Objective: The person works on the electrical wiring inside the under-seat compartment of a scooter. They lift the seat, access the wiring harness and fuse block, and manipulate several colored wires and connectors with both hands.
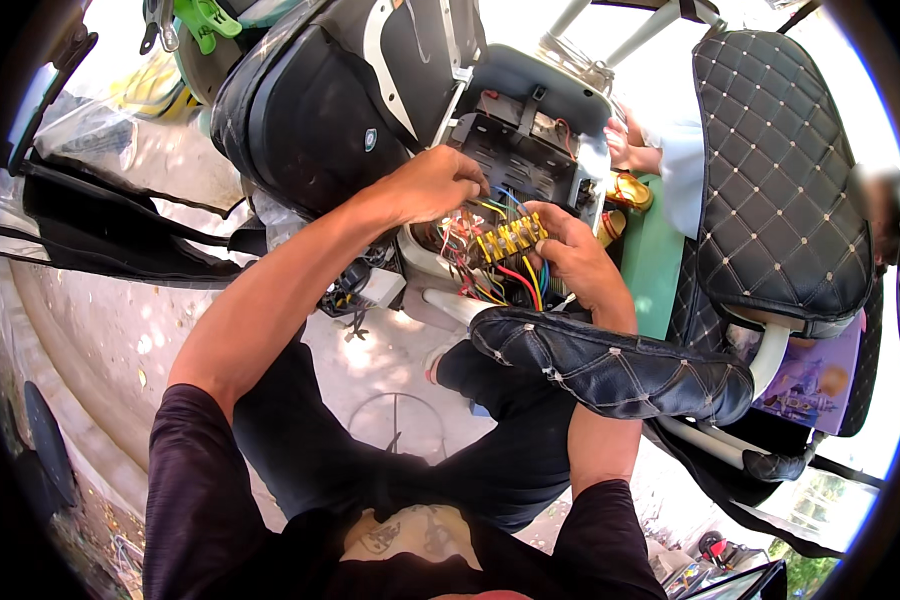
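1. the left hand (432, 183) reaches in from the lower left, its fingers curled down into the bundle of coloured wires (490, 275) at the top of the open compartment (515, 150); the fingertips are hidden among the wires, so i cannot tell whether they pinch one.
2. the right hand (575, 255) comes over a quilted black armrest (610, 365), its fingers closed around the right end of a yellow connector block (510, 238).
3. the yellow connector block sits between the two hands, tilted, with red, yellow, blue and green wires running down from it into the white housing (425, 255).
4. above the hands a black perforated metal plate (500, 155) lies inside the grey-rimmed compartment.
5. a large black seat cushion (310, 100) is tipped up to the left of the compartment.
6. a quilted black backrest (775, 170) stands at the right, well apart from the hands.
7. another person's hand (625, 145) rests near the compartment's right edge.
8. the person's dark-trousered knees (490, 420) are bent below the work, over a pale concrete floor (100, 340).
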The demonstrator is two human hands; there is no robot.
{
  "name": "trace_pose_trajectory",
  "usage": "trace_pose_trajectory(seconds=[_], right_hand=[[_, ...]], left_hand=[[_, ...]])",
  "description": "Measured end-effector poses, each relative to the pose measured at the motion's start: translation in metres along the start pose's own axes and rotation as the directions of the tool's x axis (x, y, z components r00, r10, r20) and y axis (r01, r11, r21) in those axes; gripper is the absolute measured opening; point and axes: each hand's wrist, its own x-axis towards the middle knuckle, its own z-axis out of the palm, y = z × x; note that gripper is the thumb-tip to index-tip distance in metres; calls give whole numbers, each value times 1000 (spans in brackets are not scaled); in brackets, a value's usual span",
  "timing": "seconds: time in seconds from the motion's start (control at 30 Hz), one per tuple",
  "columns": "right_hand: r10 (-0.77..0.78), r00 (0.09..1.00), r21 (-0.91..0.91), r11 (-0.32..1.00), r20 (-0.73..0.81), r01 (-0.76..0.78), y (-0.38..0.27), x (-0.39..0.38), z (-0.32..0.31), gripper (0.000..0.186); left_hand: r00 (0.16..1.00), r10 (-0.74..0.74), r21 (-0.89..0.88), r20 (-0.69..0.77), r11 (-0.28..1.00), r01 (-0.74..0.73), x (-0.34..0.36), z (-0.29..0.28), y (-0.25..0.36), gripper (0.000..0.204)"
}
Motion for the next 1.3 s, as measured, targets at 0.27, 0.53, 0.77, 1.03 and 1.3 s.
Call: trace_pose_trajectory(seconds=[0.27,0.53,0.77,1.03,1.3], right_hand=[[5,1000,36,999,29,-6,-4,1,4,59],[-65,998,91,994,16,63,7,2,2,60],[-30,998,74,997,63,25,9,4,-1,60],[-68,996,89,994,53,63,12,4,0,59],[-61,998,-3,998,8,61,13,5,-3,63]], left_hand=[[997,78,84,-29,994,-76,-1,2,-8,34],[986,133,33,-102,991,-130,12,13,-4,34],[995,82,-12,-61,996,-83,34,22,-13,31],[994,55,18,-99,998,-53,39,30,-6,29],[984,129,1,-121,992,-129,18,21,8,26]])
